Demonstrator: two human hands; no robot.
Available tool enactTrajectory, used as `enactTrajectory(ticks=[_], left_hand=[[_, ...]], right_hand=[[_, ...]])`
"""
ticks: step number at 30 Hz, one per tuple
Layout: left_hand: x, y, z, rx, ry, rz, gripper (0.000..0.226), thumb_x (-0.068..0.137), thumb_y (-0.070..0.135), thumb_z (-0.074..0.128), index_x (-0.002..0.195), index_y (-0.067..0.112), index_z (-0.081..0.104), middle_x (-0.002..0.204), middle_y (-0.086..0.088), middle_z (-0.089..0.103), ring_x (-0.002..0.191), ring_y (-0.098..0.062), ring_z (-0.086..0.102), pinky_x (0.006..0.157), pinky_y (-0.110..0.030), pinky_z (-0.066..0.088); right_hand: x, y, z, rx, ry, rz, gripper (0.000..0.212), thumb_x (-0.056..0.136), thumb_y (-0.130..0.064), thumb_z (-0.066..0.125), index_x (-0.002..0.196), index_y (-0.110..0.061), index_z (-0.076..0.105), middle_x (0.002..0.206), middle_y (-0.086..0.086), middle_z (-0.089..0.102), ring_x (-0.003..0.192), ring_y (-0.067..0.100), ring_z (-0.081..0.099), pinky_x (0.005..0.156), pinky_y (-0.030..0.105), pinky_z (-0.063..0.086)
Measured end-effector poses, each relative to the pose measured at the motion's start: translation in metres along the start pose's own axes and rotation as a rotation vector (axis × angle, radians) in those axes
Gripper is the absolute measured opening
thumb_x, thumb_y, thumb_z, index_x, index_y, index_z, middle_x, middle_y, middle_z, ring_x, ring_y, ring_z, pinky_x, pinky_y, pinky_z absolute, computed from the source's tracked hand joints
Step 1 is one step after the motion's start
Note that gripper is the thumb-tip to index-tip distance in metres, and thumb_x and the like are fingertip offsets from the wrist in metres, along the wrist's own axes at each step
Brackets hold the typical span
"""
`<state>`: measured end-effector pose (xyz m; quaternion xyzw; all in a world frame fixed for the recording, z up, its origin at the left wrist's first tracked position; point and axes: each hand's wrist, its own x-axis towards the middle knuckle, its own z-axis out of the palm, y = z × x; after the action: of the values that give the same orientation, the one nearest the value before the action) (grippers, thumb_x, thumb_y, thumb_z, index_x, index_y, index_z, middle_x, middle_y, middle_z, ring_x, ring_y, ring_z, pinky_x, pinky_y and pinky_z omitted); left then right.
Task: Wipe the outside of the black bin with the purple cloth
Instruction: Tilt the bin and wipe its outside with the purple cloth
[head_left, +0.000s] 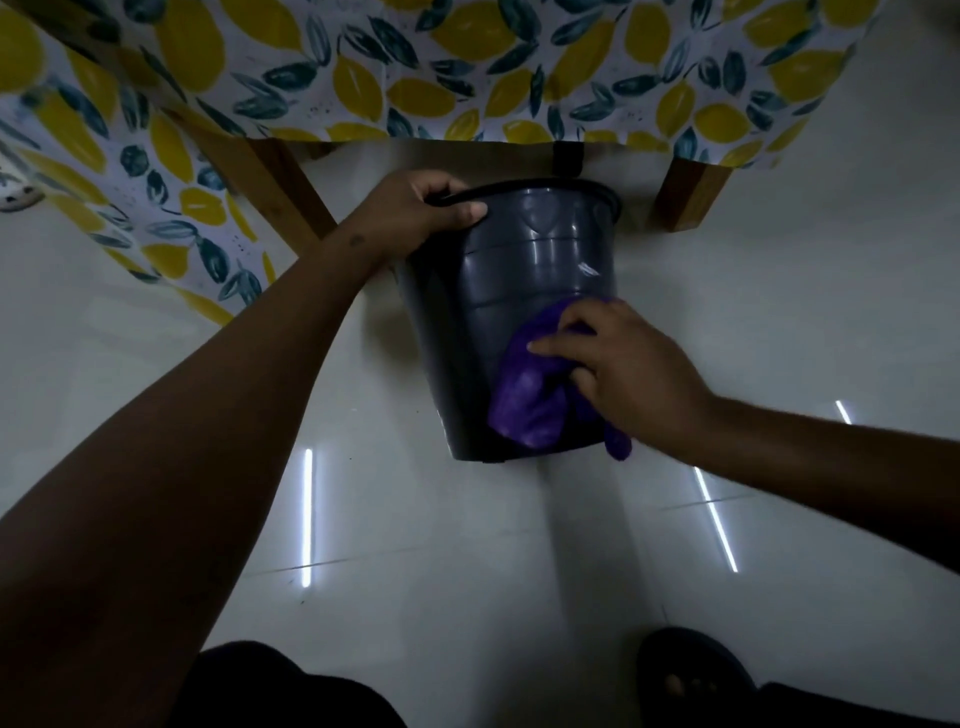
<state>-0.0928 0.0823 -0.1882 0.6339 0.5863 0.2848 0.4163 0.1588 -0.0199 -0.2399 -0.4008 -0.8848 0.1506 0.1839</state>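
Observation:
The black bin (524, 270) stands on the pale tiled floor, tipped away from me so its near wall faces up. My left hand (415, 213) grips its rim at the upper left, fingers curled over the edge. A crumpled purple cloth (524, 400) lies against the lower right of the bin's outer wall. My right hand (618, 364) presses on the cloth with the fingers spread over it, and one end of the cloth hangs past the bin's base.
A table draped in a lemon-print cloth (467, 73) stands just behind the bin, with wooden legs (685, 197) to the right and left. Glossy floor tiles (467, 545) reflect ceiling lights. My dark-clothed knee (291, 691) and a slippered foot (691, 670) sit at the bottom edge.

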Motion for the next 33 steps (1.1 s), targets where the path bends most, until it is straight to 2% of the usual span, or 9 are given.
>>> enactTrajectory(ticks=[2,5,8,10,14,19,23,29,33], left_hand=[[0.001,0.001,0.001,0.017,0.024,0.003,0.028,0.087,0.024,0.069,0.106,0.005,0.067,0.090,-0.001,0.067,0.070,0.005,0.062,0.067,-0.009,0.050],[0.002,0.002,0.003,0.040,0.041,0.010,0.026,0.086,0.025,0.069,0.104,0.006,0.068,0.088,-0.002,0.066,0.072,0.000,0.061,0.067,-0.011,0.050],[0.002,0.007,0.005,0.026,-0.007,0.016,0.026,0.087,0.022,0.068,0.108,0.006,0.068,0.092,-0.001,0.067,0.080,-0.005,0.062,0.075,-0.016,0.051],[0.003,0.010,0.006,0.031,-0.034,0.032,0.029,0.088,0.019,0.067,0.113,0.006,0.066,0.099,-0.002,0.067,0.085,-0.005,0.062,0.081,-0.017,0.050],[0.004,0.013,0.007,0.037,-0.057,0.048,0.028,0.089,0.015,0.065,0.115,0.004,0.064,0.101,-0.004,0.064,0.084,-0.001,0.060,0.083,-0.018,0.049],[0.007,0.014,0.002,0.181,-0.079,0.055,0.018,0.091,0.021,0.063,0.104,0.010,0.063,0.096,-0.004,0.062,0.088,-0.012,0.057,0.081,-0.027,0.046],[0.014,0.014,-0.005,0.335,-0.112,-0.002,0.027,0.092,0.024,0.061,0.115,0.011,0.060,0.111,-0.006,0.063,0.100,-0.016,0.058,0.088,-0.032,0.046],[0.012,0.016,0.006,0.264,-0.015,0.031,0.038,0.086,0.047,0.063,0.105,0.015,0.063,0.095,0.000,0.062,0.085,-0.009,0.056,0.070,-0.021,0.041],[0.017,0.014,-0.005,0.428,-0.043,0.023,0.029,0.088,0.037,0.065,0.105,0.013,0.059,0.100,-0.002,0.059,0.090,-0.014,0.054,0.067,-0.022,0.041]], right_hand=[[0.008,0.005,-0.002,-0.019,0.018,0.048,0.040,0.077,-0.009,0.053,0.114,-0.021,0.066,0.111,0.011,0.058,0.097,0.033,0.053,0.071,0.045,0.052],[-0.007,-0.011,0.009,-0.057,-0.009,-0.030,0.043,0.074,-0.015,0.046,0.111,-0.021,0.067,0.105,0.009,0.060,0.087,0.031,0.053,0.062,0.039,0.052],[-0.027,-0.037,0.022,-0.087,-0.173,-0.215,0.044,0.067,-0.011,0.070,0.108,-0.024,0.068,0.103,0.006,0.062,0.085,0.027,0.054,0.057,0.034,0.050],[-0.025,-0.043,0.021,-0.074,-0.208,-0.242,0.046,0.064,-0.009,0.076,0.107,-0.022,0.069,0.103,0.007,0.062,0.085,0.028,0.055,0.055,0.037,0.052],[0.013,-0.028,-0.002,-0.085,-0.035,-0.099,0.039,0.075,-0.011,0.051,0.110,-0.020,0.067,0.107,0.011,0.061,0.090,0.035,0.055,0.065,0.035,0.046],[0.026,-0.020,-0.004,-0.097,0.031,-0.063,0.041,0.077,-0.016,0.043,0.110,-0.019,0.067,0.105,0.012,0.059,0.087,0.035,0.052,0.059,0.037,0.048],[0.003,-0.035,0.008,-0.043,-0.089,-0.156,0.038,0.071,-0.002,0.066,0.106,-0.018,0.070,0.101,0.012,0.062,0.080,0.032,0.056,0.063,0.029,0.042],[0.037,-0.027,-0.040,0.091,-0.081,-0.119,0.042,0.074,-0.006,0.065,0.111,-0.025,0.068,0.108,0.005,0.058,0.096,0.025,0.055,0.076,0.041,0.049],[0.054,-0.009,-0.074,0.153,0.017,-0.050,0.041,0.075,-0.003,0.065,0.110,-0.023,0.069,0.107,0.004,0.057,0.096,0.018,0.055,0.080,0.039,0.049]])
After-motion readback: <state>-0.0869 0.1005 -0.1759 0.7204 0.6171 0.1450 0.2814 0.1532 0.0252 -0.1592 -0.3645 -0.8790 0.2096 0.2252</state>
